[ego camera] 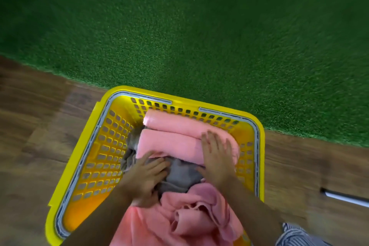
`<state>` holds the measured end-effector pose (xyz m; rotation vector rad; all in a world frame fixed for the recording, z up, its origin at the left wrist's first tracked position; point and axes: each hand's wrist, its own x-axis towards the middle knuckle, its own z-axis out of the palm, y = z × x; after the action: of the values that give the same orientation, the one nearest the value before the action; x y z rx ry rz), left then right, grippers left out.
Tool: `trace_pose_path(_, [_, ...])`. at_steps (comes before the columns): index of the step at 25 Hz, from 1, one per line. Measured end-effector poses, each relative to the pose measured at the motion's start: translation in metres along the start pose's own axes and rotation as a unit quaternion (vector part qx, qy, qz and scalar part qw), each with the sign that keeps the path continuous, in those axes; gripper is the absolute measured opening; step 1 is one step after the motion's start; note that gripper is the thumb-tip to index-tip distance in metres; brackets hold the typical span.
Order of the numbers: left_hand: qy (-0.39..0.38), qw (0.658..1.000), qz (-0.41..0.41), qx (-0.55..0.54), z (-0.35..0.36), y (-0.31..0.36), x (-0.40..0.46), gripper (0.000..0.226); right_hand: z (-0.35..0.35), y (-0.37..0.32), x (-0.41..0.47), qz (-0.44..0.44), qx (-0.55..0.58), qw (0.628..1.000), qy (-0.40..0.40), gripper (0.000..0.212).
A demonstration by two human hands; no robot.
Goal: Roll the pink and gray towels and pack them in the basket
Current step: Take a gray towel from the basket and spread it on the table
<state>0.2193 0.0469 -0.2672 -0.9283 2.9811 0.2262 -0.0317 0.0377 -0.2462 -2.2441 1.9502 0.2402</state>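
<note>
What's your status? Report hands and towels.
Left hand and right hand both flat, pressing towels. Two pink rolls and gray towel in basket. Loose pink towel unrolled.

Both arms are bare with no sleeves, and striped blue and white cloth (295,235) covers the leg.

Rolled pink towels (175,130), gray towel (181,175) perhaps bunched, in yellow basket (83,156)

Basket (83,158) cut off below; gray towel (179,173) partly under both hands.
</note>
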Motion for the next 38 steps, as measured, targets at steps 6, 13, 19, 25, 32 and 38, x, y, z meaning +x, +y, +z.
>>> trace_pose_path(6, [0.008,0.998,-0.020,-0.062,-0.047,0.006,0.001,0.016,-0.055,-0.032,-0.024,-0.182,0.105,0.966,-0.148,0.047])
trace_pose_path(13, [-0.015,0.991,-0.080,-0.104,-0.213,0.030,0.000,0.016,-0.196,-0.060,-0.059,-0.098,0.279,0.933,-0.204,0.032])
trace_pose_path(19, [0.051,0.943,-0.210,-0.253,-0.367,0.035,-0.031,0.048,-0.368,-0.071,-0.072,-0.132,0.267,0.941,-0.162,0.026])
trace_pose_path(25, [0.118,0.942,-0.226,-0.219,-0.531,0.027,-0.044,0.029,-0.541,-0.079,-0.079,-0.122,0.295,0.941,-0.110,0.040])
trace_pose_path(32, [0.289,0.909,-0.287,-0.089,-0.768,0.015,-0.067,0.023,-0.705,-0.050,-0.106,-0.085,0.406,0.910,-0.030,0.043])
trace_pose_path(38, [0.277,0.852,-0.435,-0.090,-0.862,0.003,-0.069,0.029,-0.830,-0.065,-0.147,-0.112,0.549,0.816,0.144,0.025])
